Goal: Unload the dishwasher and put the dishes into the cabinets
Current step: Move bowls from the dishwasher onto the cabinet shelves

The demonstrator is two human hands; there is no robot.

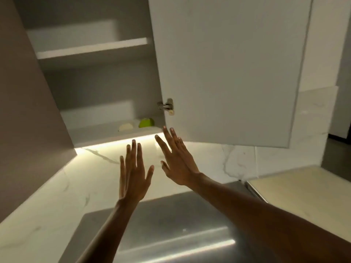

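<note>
Your left hand (133,173) and right hand (176,160) are raised below the open cabinet (106,76), fingers spread flat, holding nothing; its door (228,69) hangs just above your right

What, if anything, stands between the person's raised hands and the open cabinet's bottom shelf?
Nothing visible does. The cabinet door is swung open to the right, and both the left hand and right hand are empty just below the bottom shelf.
</note>
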